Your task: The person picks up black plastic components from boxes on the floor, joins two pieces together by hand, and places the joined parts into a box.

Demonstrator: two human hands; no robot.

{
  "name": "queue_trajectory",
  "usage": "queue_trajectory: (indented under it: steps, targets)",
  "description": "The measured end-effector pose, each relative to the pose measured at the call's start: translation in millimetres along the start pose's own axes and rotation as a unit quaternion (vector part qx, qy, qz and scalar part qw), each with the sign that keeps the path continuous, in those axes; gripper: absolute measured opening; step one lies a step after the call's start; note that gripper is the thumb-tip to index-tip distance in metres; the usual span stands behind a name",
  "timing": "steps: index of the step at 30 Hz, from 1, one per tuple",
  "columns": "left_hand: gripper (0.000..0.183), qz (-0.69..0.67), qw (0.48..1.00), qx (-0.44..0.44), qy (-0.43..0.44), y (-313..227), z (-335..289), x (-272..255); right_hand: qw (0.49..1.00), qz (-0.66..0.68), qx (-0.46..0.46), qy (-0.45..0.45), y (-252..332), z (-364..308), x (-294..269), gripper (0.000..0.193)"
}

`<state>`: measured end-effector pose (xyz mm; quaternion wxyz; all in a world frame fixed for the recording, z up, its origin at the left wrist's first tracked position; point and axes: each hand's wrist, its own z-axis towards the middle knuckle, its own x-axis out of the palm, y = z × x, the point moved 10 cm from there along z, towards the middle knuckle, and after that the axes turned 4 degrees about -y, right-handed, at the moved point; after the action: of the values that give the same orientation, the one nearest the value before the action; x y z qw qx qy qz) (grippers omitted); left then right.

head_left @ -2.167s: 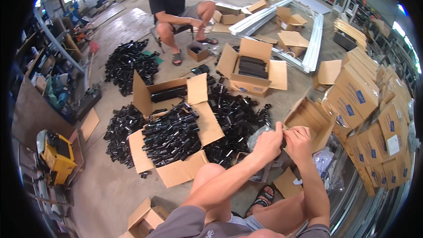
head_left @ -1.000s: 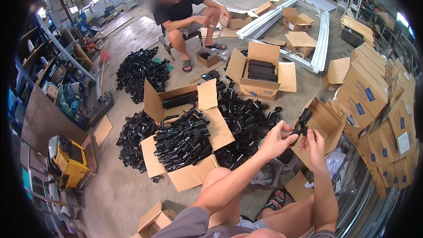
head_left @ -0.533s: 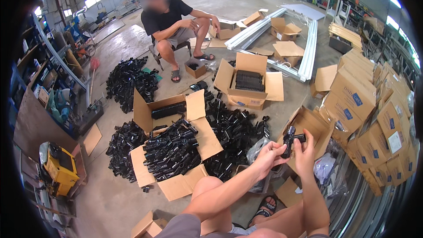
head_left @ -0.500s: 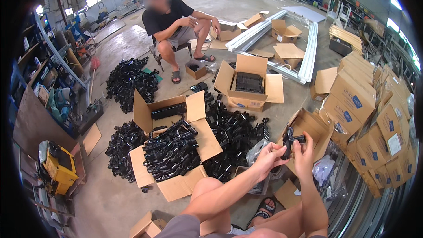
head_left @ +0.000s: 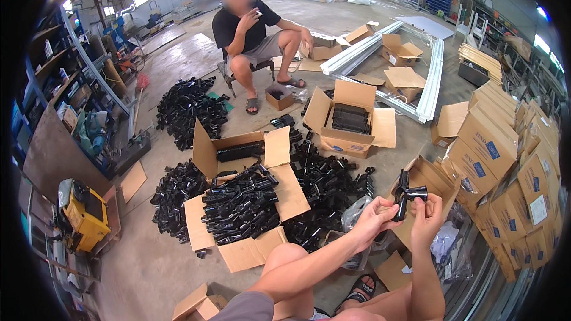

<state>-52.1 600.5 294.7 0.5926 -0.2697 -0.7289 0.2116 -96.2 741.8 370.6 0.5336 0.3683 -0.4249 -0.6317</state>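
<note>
Both my hands hold a black T-shaped fitting [head_left: 405,191] over an open cardboard box [head_left: 445,183] at the right. My left hand [head_left: 375,219] pinches the lower end of its long upright part. The fingers of my right hand [head_left: 426,213] close on the short round arm that sticks out to the side. Nearest on the left, a cardboard box with spread flaps [head_left: 295,193] is heaped with similar black fittings [head_left: 241,205]. More of them lie in a loose pile [head_left: 318,184] between that box and my hands.
Across from me a co-worker [head_left: 247,30] sits on a low chair. Another open box [head_left: 380,128] holds stacked black parts. White metal profiles [head_left: 429,86] lie behind it. Stacked cartons [head_left: 491,142] line the right; a yellow machine [head_left: 86,217] stands left.
The surroundings have shifted right in the picture. The fitting is turned so its side arm shows more fully, still in both hands. The co-worker's hand has risen toward the head.
</note>
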Motion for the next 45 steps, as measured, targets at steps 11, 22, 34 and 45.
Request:
queue_trajectory:
  steps: [11, 22, 34, 45]
  targets:
    - [0.016, 0.012, 0.998, -0.045, -0.033, 3, -1, -4, 0.994, 0.035, 0.057, 0.087, -23, 10, -2, 0.009]
    - [0.017, -0.011, 0.998, -0.058, -0.034, 16, 0, -7, 0.999, -0.003, 0.007, 0.031, -20, 7, -6, 0.009]
    - [0.012, -0.025, 0.995, -0.080, -0.053, 18, -4, -6, 0.999, -0.050, 0.003, -0.004, -20, 8, -14, 0.014]
    - [0.013, -0.012, 0.997, -0.072, -0.038, 2, -9, -13, 0.984, -0.156, -0.090, 0.014, 15, 5, 6, 0.020]
